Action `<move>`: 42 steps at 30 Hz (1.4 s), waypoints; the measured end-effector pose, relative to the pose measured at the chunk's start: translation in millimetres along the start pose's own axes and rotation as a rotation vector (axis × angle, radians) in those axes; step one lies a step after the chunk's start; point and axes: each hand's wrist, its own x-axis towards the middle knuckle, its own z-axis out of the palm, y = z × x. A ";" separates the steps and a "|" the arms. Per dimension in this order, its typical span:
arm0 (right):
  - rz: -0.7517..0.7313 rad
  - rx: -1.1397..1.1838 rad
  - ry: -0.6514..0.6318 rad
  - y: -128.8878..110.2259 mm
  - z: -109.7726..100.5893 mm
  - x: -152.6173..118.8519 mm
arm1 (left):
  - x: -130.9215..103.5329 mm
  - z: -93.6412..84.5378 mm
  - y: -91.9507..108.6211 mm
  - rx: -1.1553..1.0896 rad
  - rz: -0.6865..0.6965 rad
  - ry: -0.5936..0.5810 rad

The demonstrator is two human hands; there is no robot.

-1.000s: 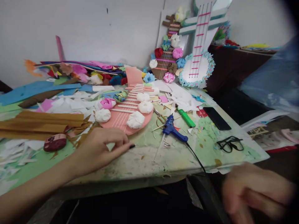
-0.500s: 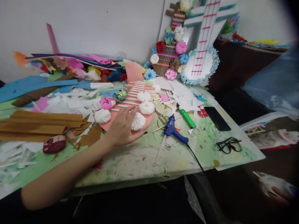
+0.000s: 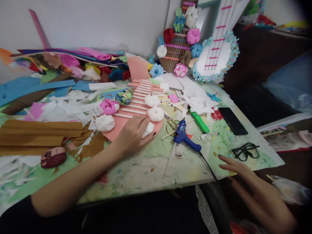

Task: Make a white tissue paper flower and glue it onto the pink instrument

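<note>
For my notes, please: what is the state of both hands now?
Left hand: partly covering white paper flower; grip cannot be told.
Right hand: open, nothing visibly held.

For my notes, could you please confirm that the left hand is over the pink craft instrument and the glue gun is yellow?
Not quite: the head view shows the glue gun is blue; the left hand is over the pink craft instrument.

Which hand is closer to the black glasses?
Right. The right hand is just on the near side of the glasses; the left hand is farther off, to their left, over the pink paper guitar.
</note>
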 end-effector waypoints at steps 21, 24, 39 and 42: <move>0.084 -0.067 0.038 -20.7 75.4 105.6 | 7.7 -23.7 -11.3 -0.767 -0.527 0.168; 0.126 0.246 0.148 -23.1 58.3 99.3 | 20.7 -32.9 -10.0 -1.237 -0.921 0.293; 0.053 1.016 -0.176 -86.7 39.8 118.3 | 46.0 -29.7 15.5 -1.806 -1.245 0.270; -0.049 0.811 -0.213 -94.5 40.0 119.3 | 47.1 -30.4 18.0 -1.813 -1.323 0.301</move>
